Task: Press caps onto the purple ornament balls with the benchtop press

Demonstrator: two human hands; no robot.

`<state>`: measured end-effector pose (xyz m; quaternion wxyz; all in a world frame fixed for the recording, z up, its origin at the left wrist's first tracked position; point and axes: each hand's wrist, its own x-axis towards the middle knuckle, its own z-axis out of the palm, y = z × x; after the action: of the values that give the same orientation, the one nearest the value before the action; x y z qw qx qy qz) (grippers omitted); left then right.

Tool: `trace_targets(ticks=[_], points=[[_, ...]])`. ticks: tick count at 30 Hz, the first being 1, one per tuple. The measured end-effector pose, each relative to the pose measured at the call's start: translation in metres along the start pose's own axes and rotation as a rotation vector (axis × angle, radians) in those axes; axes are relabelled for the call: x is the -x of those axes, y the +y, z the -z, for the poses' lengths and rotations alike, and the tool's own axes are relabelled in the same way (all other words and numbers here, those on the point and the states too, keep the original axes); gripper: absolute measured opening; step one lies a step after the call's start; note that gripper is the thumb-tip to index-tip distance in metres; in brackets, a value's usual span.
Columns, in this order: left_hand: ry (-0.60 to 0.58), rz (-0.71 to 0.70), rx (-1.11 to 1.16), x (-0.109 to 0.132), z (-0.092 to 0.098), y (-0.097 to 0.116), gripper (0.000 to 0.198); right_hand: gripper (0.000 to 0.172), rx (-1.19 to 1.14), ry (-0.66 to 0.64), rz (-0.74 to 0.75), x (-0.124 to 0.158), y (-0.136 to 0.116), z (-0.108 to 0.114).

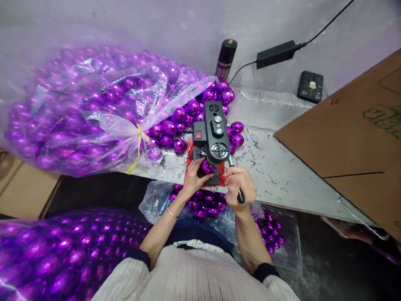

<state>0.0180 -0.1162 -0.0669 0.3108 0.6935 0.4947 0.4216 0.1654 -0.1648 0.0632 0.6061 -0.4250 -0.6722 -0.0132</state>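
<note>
My left hand (194, 177) is closed around a shiny purple faceted ball (208, 167), held under the head of a small black press machine (216, 129). My right hand (240, 188) grips the machine's lever handle (241, 197), which points down toward me. The machine has a red switch on its left side and stands on a red mat (222, 173). What the press does to the ball's top is hidden under its head. Loose purple balls (180, 145) lie beside and behind the machine.
A tied clear bag (87, 121) of purple balls fills the left of the table. A spray can (226, 59), power adapter (277, 54) and small dark box (310, 86) stand behind. A cardboard box (354, 138) is right. Dark scraps litter the table; more balls (211, 209) lie below its edge.
</note>
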Motion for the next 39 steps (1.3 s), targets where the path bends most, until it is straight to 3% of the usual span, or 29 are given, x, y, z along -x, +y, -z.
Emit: trace_targets(ticks=[7,12,19,28,33,39], points=[[-0.018,0.017,0.000,0.004,0.002,-0.005,0.069,0.024,-0.003,0.020,0.002,0.025,0.015,-0.006],[-0.021,0.029,0.000,0.004,0.001,-0.005,0.070,0.027,-0.021,0.106,0.044,0.042,0.029,-0.018],[-0.021,0.014,0.024,0.004,0.001,-0.006,0.071,0.032,0.018,0.215,0.067,0.050,0.035,-0.030],[0.004,-0.001,0.006,0.004,-0.002,-0.009,0.069,0.032,-0.085,0.230,0.042,0.058,0.042,-0.039],[0.016,-0.007,0.009,0.000,-0.005,-0.011,0.069,0.034,-0.079,0.198,0.076,0.047,0.037,-0.034],[0.026,-0.082,-0.021,0.017,0.001,-0.009,0.070,0.030,-0.029,0.114,-0.089,0.010,0.008,-0.012]])
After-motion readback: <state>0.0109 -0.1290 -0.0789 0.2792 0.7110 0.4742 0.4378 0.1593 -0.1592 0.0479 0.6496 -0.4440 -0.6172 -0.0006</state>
